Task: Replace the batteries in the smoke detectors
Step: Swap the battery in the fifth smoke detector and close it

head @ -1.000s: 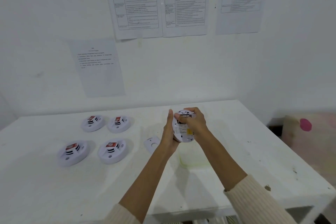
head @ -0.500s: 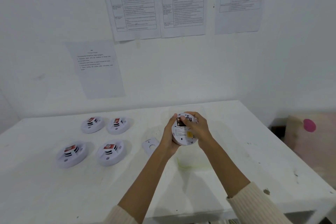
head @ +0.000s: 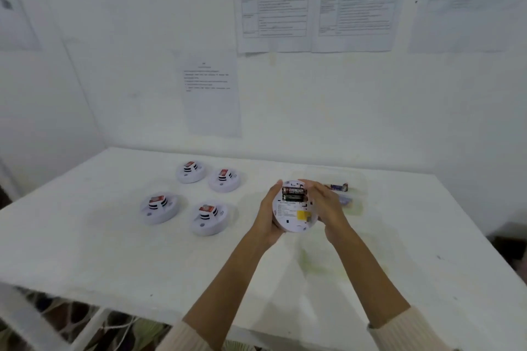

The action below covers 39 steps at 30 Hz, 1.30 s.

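The person holds a round white smoke detector (head: pixel 295 209) in both hands above the middle of the white tabletop (head: pixel 85 251). It is tipped so its flat back faces the camera, with the open battery bay at the top edge, away from the person. Two batteries (head: pixel 293 194) lie side by side in the bay, their long axes running left to right; the upper one is black with white EVEREADY lettering. Below the bay the back carries small printed text too fine to read, and a yellow sticker (head: pixel 303 215) sits toward the lower right. The left hand (head: pixel 269 215) curls around the left rim, thumb on the near face. The right hand (head: pixel 325 205) grasps the right rim, fingers reaching up beside the bay. To the left, well apart from the held unit, a back pair of detectors (head: pixel 190 171) and a front pair of detectors (head: pixel 209 218) rest on the tabletop, each topped with a red label. Just behind the right hand lies a loose battery (head: pixel 339 187), its long axis also left to right
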Tool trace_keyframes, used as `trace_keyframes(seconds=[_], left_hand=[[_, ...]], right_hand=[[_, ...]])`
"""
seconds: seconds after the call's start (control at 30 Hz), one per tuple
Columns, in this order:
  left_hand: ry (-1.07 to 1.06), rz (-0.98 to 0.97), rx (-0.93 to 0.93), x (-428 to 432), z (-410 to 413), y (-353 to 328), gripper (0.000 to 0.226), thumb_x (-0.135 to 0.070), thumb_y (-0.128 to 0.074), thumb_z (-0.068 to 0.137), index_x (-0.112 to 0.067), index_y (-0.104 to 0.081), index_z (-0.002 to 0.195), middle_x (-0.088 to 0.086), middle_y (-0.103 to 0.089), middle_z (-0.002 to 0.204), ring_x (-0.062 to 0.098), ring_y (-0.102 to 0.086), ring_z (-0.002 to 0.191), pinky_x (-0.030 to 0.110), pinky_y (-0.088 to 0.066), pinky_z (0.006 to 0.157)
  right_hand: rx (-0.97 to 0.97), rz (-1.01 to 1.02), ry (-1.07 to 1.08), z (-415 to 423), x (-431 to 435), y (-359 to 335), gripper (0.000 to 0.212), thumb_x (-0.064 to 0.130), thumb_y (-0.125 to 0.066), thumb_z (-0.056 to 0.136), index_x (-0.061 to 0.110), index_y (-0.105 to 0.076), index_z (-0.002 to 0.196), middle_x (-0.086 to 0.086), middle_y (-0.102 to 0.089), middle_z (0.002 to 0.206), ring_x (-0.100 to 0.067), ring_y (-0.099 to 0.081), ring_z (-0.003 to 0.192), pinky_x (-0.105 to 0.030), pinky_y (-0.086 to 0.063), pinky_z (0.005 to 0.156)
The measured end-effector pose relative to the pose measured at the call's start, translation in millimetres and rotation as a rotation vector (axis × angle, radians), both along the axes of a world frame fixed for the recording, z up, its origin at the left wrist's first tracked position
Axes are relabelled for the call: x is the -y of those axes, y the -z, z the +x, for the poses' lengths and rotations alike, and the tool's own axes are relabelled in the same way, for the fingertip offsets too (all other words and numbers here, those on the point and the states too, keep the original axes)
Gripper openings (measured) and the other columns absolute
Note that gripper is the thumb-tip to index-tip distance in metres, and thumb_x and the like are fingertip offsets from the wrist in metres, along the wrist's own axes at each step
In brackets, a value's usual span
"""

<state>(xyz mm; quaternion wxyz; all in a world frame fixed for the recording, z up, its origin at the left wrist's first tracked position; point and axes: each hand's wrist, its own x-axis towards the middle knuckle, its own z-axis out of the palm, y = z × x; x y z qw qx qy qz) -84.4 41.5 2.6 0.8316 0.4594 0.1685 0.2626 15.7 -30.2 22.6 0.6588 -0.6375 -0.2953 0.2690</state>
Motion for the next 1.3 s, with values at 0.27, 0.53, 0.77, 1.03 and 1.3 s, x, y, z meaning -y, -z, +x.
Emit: trace_keyframes(seconds=[0.27,0.53,0.77,1.03,1.3], left_hand=[[-0.204,-0.054,0.042,-42.2,-49.4,22.9,0.063,-0.058,-0.037,0.089,-0.006,-0.063,0.112,0.015,-0.066,0.107,0.03,-0.063,0.098,0.041,-0.051,0.087],[-0.261,-0.102,0.019,-81.9,-81.6,30.3,0.064,-0.053,-0.039,0.09,-0.005,-0.049,0.132,0.017,-0.058,0.117,0.031,-0.059,0.102,0.041,-0.051,0.087],[-0.053,-0.103,0.169,-115.3,-95.6,32.9,0.083,-0.053,-0.085,0.046,-0.006,-0.064,0.111,0.016,-0.068,0.101,0.03,-0.068,0.091,0.04,-0.057,0.077],[0.008,-0.173,0.146,-130.2,-99.1,36.9,0.073,-0.056,-0.072,0.062,-0.008,-0.06,0.115,0.016,-0.064,0.109,0.029,-0.066,0.094,0.039,-0.056,0.08],[-0.005,-0.181,0.181,-130.4,-95.3,35.8,0.081,-0.049,-0.083,0.051,-0.009,-0.059,0.118,0.016,-0.064,0.108,0.03,-0.065,0.096,0.04,-0.055,0.081]], right_hand=[[-0.044,-0.178,-0.105,-12.4,-40.6,23.8,0.033,0.003,-0.04,0.092,0.013,-0.062,0.114,-0.003,-0.055,0.088,-0.019,-0.05,0.089,-0.03,-0.041,0.083],[0.4,-0.508,-0.177,-42.9,-67.7,39.6,0.037,0.002,-0.049,0.088,0.008,-0.056,0.124,-0.01,-0.056,0.129,-0.023,-0.051,0.12,-0.025,-0.038,0.095],[0.505,-0.708,-0.054,-63.5,-78.2,57.1,0.042,0.024,-0.061,0.083,0.023,-0.055,0.124,-0.012,-0.051,0.128,-0.031,-0.043,0.124,-0.036,-0.041,0.099],[0.676,-0.78,0.073,-75.7,-75.9,70.5,0.041,0.031,-0.069,0.079,0.026,-0.058,0.118,-0.008,-0.04,0.126,-0.028,-0.032,0.125,-0.034,-0.035,0.097],[0.688,-0.679,0.104,-65.0,-71.2,75.3,0.043,0.032,-0.074,0.075,0.023,-0.062,0.115,-0.01,-0.051,0.119,-0.026,-0.043,0.116,-0.028,-0.039,0.087]])
